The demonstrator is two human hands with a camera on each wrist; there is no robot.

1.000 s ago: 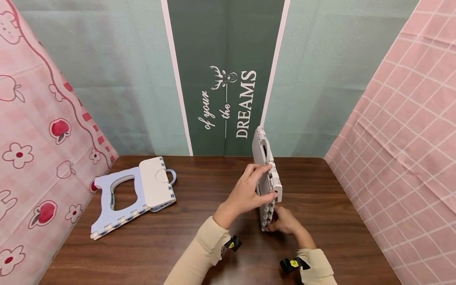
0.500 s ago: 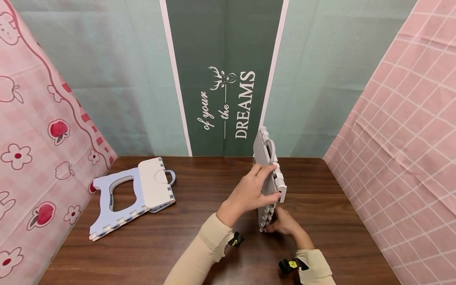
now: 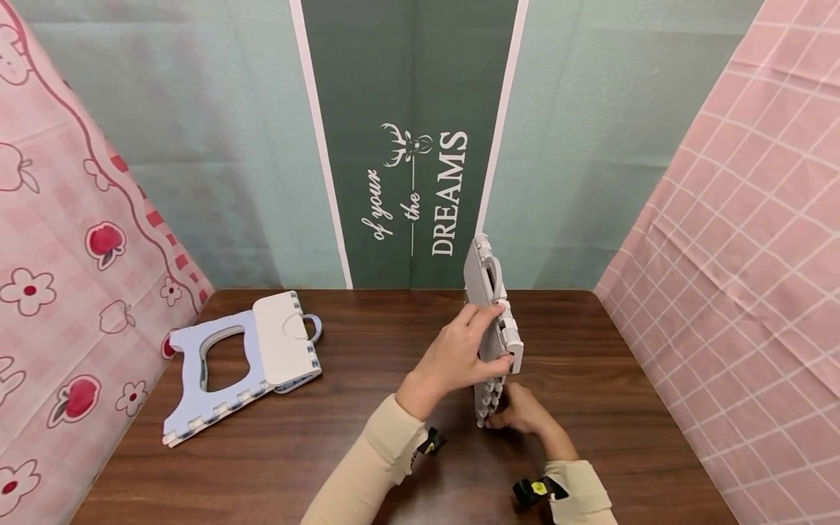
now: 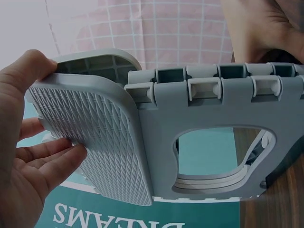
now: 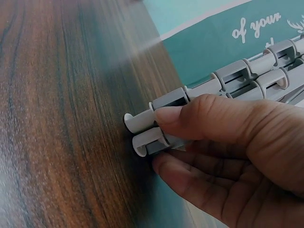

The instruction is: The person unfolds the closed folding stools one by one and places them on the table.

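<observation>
A grey folding step stool (image 3: 486, 343), folded nearly flat, stands on edge in front of me, right of the table's middle. My left hand (image 3: 453, 355) grips its upper part, the thumb on the seat panel's edge and fingers on the textured face, as the left wrist view shows. The two seat panels (image 4: 90, 128) stand slightly apart there. My right hand (image 3: 525, 410) pinches the lower end of the hinged leg edge (image 5: 171, 99) between thumb and fingers, close to the tabletop. Part of the right hand is hidden behind the stool in the head view.
A second folding stool (image 3: 286, 339), white and light blue, lies folded flat on the left of the brown wooden table (image 3: 367, 328). A green cloth (image 3: 407, 65) hangs behind the table, with pink patterned cloths (image 3: 735, 240) on both sides.
The grey stool turns very slightly and stays upright in about the same place. Both hands keep their hold on it. The head view shifts a little.
</observation>
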